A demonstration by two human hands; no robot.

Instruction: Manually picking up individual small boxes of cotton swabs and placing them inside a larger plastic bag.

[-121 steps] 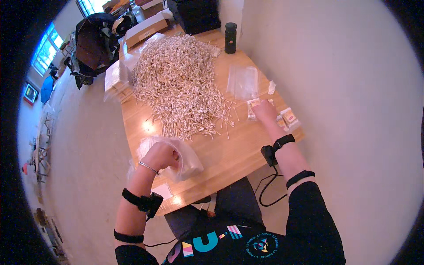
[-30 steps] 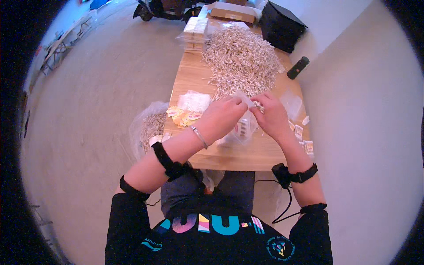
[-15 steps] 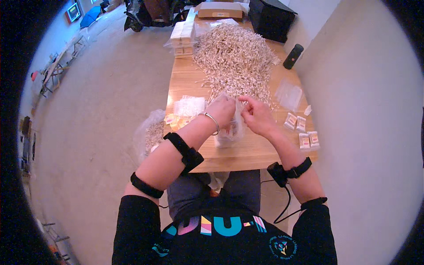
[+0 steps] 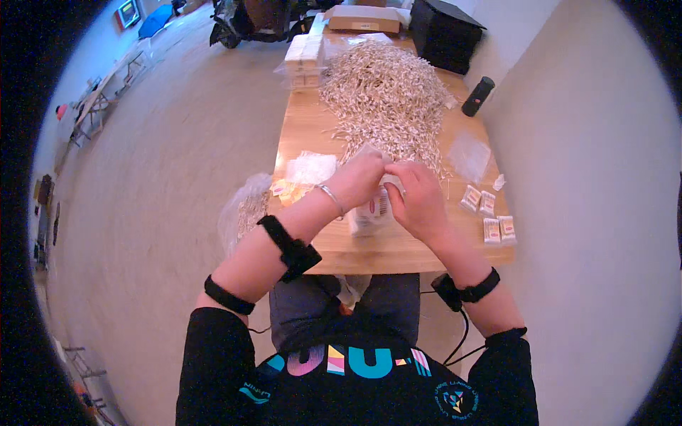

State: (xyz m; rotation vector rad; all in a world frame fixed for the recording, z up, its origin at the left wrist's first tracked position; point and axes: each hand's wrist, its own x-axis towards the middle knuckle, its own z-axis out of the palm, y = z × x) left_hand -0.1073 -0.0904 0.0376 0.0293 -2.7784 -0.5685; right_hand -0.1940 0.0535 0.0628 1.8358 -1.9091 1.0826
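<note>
A clear plastic bag [image 4: 366,224] with small white packs inside stands near the front edge of the table. My left hand [image 4: 361,179] is closed on its top edge, fingers pinched together. From the right, my right hand [image 4: 420,201] meets it there, thumb and forefinger closed on the bag's top edge. Just beyond my hands spreads a large heap of loose cotton swabs [image 4: 387,92]. Left of my left hand lie a stack of clear bags [image 4: 311,168] and some yellow-and-white paper cards [image 4: 290,192].
Several small swab packs [image 4: 490,231] lie at the table's right edge, near flat clear bags [image 4: 469,157]. Farther back are a black bottle [image 4: 477,97], a black box [image 4: 445,35], stacked white packs [image 4: 304,62] and a cardboard box [image 4: 364,19]. A swab-filled bag [image 4: 249,213] sits beside the table.
My right hand has moved in toward my left, its fingers going from spread to closed at the bag's top. The view has shifted slightly.
</note>
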